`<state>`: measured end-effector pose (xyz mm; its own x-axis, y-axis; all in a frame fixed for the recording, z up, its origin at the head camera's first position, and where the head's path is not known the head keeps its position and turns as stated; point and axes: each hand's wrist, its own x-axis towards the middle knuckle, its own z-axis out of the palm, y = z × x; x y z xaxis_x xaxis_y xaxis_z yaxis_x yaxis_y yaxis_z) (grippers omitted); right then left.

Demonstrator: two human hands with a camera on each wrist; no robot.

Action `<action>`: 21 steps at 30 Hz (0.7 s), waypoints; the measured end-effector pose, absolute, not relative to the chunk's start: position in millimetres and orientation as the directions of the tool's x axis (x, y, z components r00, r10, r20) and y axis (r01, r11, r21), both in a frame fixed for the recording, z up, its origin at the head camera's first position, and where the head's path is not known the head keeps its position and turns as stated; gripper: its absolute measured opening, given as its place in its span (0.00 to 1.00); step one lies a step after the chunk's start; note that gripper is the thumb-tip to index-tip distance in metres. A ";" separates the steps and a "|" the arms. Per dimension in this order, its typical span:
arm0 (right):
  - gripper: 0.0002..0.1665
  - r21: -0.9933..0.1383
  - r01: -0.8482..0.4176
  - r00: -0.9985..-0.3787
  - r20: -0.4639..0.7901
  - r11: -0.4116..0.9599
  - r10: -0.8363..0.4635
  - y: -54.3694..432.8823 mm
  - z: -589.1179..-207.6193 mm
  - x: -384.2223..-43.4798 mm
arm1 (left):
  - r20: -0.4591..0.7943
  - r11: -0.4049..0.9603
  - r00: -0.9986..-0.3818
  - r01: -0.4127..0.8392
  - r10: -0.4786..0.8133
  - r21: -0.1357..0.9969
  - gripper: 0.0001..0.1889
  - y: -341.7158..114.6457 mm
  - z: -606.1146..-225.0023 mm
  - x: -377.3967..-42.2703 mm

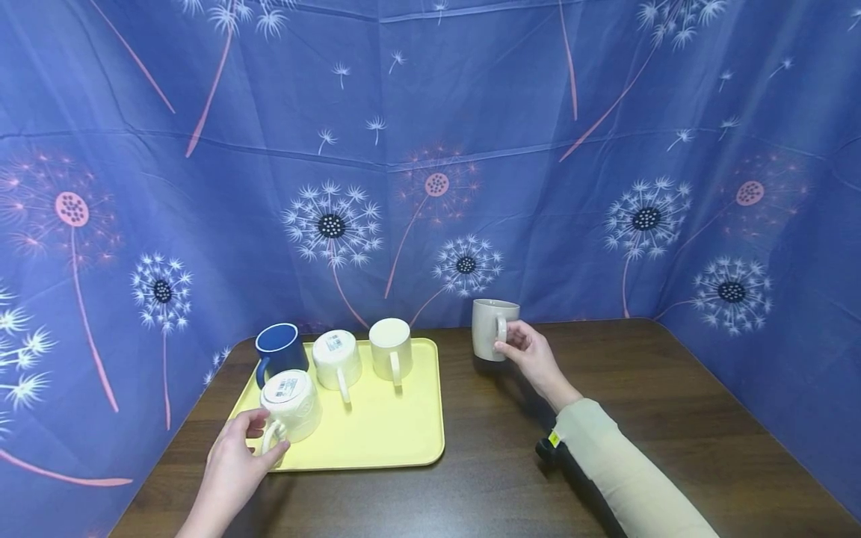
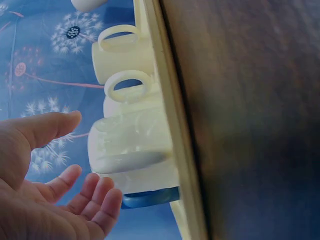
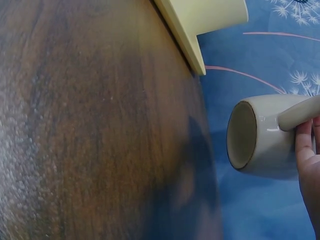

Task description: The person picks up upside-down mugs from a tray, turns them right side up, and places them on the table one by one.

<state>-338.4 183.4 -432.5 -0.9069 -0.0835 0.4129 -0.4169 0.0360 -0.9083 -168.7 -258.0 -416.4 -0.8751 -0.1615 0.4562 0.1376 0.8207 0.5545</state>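
My right hand grips the handle of a grey mug beyond the tray's right side. In the right wrist view, the mug hangs above the table with its brown-edged end facing down. My left hand is at the tray's near left corner, thumb and fingers on either side of the handle of an embossed white mug. That mug stands base up with a label on its base. In the left wrist view, the left hand has loosely spread fingers, apart from the mug.
A yellow tray lies left of centre on the brown wooden table. It also holds a navy mug, a labelled white mug base up, and a cream mug. A blue dandelion-print cloth surrounds the table's back and sides.
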 end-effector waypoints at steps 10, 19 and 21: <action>0.19 -0.915 -0.397 -0.917 0.391 0.079 -0.083 180.6 -439.0 -345.4 | 0.157 0.790 -0.973 -0.040 -0.170 0.611 0.28 -267.5 -420.0 -174.0; 0.15 -0.919 -0.372 -0.928 0.364 0.130 -0.081 176.9 -433.2 -338.7 | 0.083 0.833 -0.991 -0.039 -0.101 0.552 0.18 -270.3 -424.5 -172.6; 0.15 -0.917 -0.376 -0.927 0.368 0.134 -0.079 175.8 -430.4 -336.0 | 0.088 0.836 -0.992 -0.029 -0.092 0.549 0.16 -270.8 -424.4 -173.3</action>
